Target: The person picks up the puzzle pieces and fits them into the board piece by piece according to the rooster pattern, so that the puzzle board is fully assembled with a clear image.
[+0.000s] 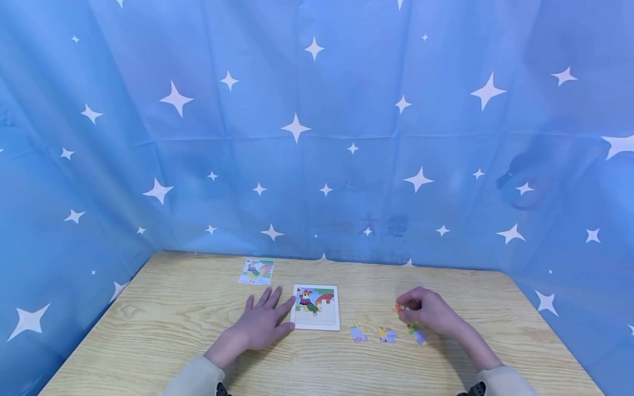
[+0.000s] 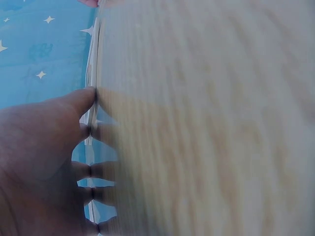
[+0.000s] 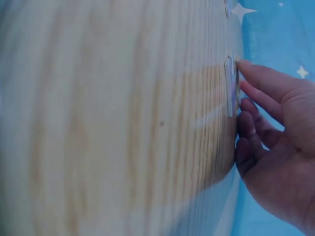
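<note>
A white-framed puzzle board [image 1: 322, 321] lies mid-table, partly filled with a rooster picture; its lower part shows bare. My left hand [image 1: 262, 324] rests flat on the table at the board's left side, fingers spread, thumb and forefinger at its edge. My right hand [image 1: 432, 312] is low over the table to the right, its thumb and curled fingers pinching an orange puzzle piece [image 1: 398, 309], which the fingers partly hide. Just in front of that hand lies a green and purple puzzle piece [image 1: 420, 336]. In the right wrist view, a flat puzzle piece [image 3: 229, 88] lies beside the thumb.
Two more loose puzzle pieces lie between the board and my right hand: a purple and yellow piece [image 1: 359, 333] and a yellow and lilac piece [image 1: 386, 334]. A rooster picture card [image 1: 256, 272] lies at the back left. A blue starry curtain [image 1: 317, 165] stands behind the wooden table [image 1: 163, 324].
</note>
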A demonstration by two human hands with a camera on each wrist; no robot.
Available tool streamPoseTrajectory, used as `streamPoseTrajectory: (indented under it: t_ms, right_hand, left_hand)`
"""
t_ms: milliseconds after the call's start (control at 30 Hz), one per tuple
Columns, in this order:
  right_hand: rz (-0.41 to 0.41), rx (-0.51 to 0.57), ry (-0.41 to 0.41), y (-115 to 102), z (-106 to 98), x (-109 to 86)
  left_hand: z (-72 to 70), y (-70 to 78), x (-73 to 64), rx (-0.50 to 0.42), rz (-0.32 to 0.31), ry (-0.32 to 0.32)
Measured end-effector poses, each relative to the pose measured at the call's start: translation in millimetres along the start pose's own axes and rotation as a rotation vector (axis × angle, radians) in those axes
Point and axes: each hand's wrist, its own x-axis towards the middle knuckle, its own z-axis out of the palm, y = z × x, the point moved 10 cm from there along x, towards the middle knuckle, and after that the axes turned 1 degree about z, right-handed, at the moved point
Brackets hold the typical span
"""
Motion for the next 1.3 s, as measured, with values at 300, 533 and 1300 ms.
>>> streamPoseTrajectory:
  t_ms: [300, 533, 1300]
  right_hand:
    - [0.028, 0.016, -0.010, 1.0, 2.1, -0.8]
    - [0.028, 0.031, -0.027, 1.5, 3.1, 0.6]
    - [0.014, 0.039, -0.028, -6.9, 0.5, 4.1]
  left_hand:
    - [0.5, -1.3, 1.5, 0.011, 0.001, 0.002]
    - [1.1, -0.4, 0.5, 0.009, -0.006, -0.005]
    - [2.1, -3.8, 1.9, 0.012, -0.007, -0.006]
